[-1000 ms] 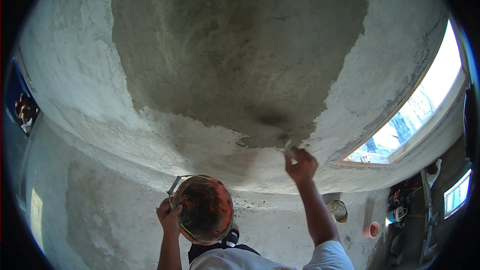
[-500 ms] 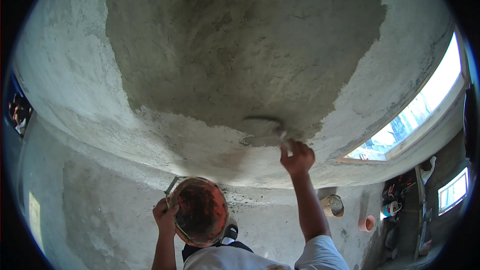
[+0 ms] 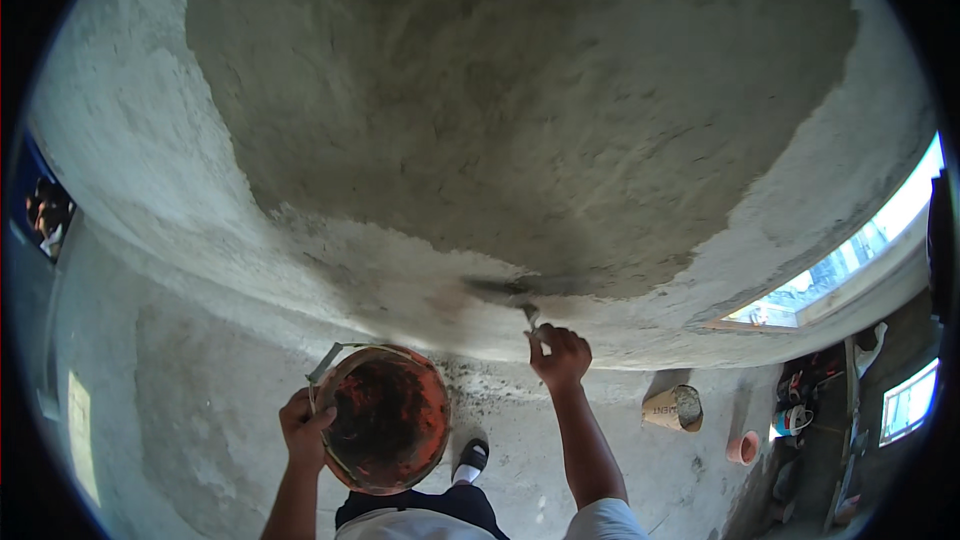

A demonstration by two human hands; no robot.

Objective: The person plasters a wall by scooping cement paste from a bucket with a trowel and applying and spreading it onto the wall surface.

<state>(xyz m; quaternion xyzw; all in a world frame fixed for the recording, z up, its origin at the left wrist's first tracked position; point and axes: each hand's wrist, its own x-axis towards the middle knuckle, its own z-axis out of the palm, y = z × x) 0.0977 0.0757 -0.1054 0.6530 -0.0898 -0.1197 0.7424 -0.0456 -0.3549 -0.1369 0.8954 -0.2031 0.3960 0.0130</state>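
My left hand (image 3: 305,427) is closed on the near-left rim of a red bucket (image 3: 440,420), whose inside is stained dark. The bucket is tipped so its mouth faces up at me, and a handle with a grey grip (image 3: 326,362) sticks up at its far-left side. In my right hand (image 3: 562,355) is a trowel (image 3: 530,312), gripped by its handle. Its dark, motion-blurred blade is at the lower edge of a darker, wet-looking plaster patch (image 3: 520,140) on the wall; whether it touches cannot be told.
Pale rough wall (image 3: 120,120) surrounds the patch. On the floor to the right stand an open paper bag (image 3: 662,410), a small pink pot (image 3: 742,448) and a blue-and-white bucket (image 3: 793,421). A window (image 3: 850,265) is set in the wall at right. My sandalled foot (image 3: 472,457) is beside the bucket.
The trowel and my right hand have moved left and down, off the damp patch toward its lower border. My left hand and the bucket have shifted slightly left. The view has tilted a little.
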